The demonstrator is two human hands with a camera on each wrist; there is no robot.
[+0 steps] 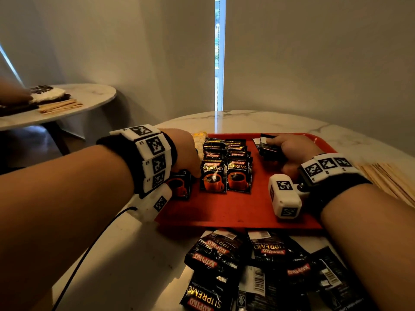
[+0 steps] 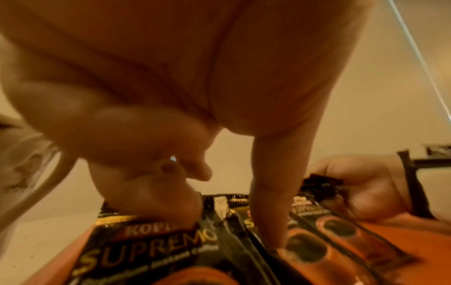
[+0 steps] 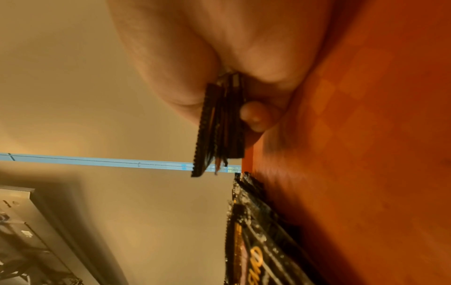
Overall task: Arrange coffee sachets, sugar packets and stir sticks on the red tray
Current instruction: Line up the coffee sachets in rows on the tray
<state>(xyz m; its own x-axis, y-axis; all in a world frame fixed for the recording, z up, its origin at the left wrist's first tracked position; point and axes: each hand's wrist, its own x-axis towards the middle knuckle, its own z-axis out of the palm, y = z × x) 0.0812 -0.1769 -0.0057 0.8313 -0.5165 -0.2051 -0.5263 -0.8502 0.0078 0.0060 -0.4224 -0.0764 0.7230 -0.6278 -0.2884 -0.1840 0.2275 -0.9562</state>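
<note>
Nearest, at the bottom of the head view, a loose heap of black Kopiko Supremo coffee sachets (image 1: 258,270) lies on the marble table (image 1: 139,254), just in front of the near rim of the red tray (image 1: 235,212). On the tray, left of centre, two overlapping rows of sachets (image 1: 226,167) run away from the camera, face up, the front pair showing red cups. One more sachet (image 1: 180,185) lies at the tray's left edge, partly under the left wrist. The left hand (image 1: 186,151) reaches down over this spot; in the left wrist view its index finger (image 2: 273,212) points straight down and touches the front sachet of the left row, while the thumb (image 2: 156,196) presses on the single sachet beside it and the other fingers curl in loosely, holding nothing. To the right, the right hand (image 1: 292,151) rests its edge on the bare tray and pinches a small bundle of sachets (image 1: 267,147) held on edge; the right wrist view shows their serrated ends fanned out between thumb and fingers. Pale wooden stir sticks (image 1: 388,182) lie on the table at the right of the frame, beyond the right wrist. Yellow and white sugar packets (image 1: 199,140) show at the tray's far left corner, mostly hidden behind the left hand. Farther off, upper left, a second marble table (image 1: 89,95) carries more stir sticks (image 1: 60,105).
</note>
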